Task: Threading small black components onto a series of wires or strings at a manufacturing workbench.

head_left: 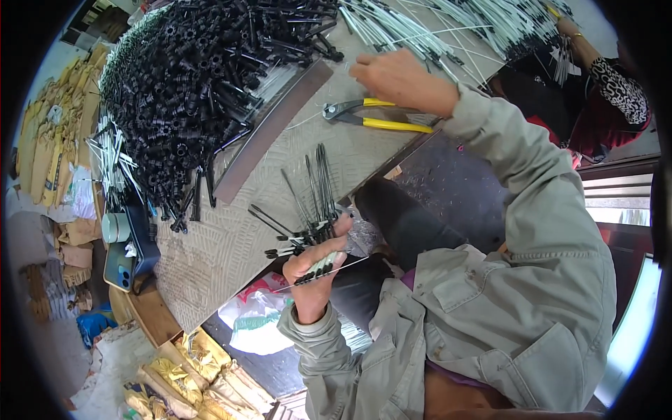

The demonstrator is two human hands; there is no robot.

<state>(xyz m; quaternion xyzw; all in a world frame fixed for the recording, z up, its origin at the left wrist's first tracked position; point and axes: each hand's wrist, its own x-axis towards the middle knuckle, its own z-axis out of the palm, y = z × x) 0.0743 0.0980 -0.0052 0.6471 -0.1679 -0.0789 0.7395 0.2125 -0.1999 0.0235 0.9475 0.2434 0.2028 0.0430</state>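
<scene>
My left hand [313,269] is closed around a bundle of thin rods with black ends [318,203], held near the table's front edge. The dark ends fan out above the fist, and pale lengths with black tips show below the fingers. A thin wire [353,263] crosses the bundle at the wrist side. My right hand [402,78] is over the table further back, its fingers curled together; what they hold, if anything, I cannot make out. Just below that hand lie cutting pliers with yellow handles [399,126], jaws pointing left.
A large heap of black plastic parts [182,105] fills the table's left, edged by a brown metal bar [273,133]. Pale rods [399,31] lie at the back. Another person's arm [584,52] reaches in at upper right. A phone [119,267] rests at the left edge.
</scene>
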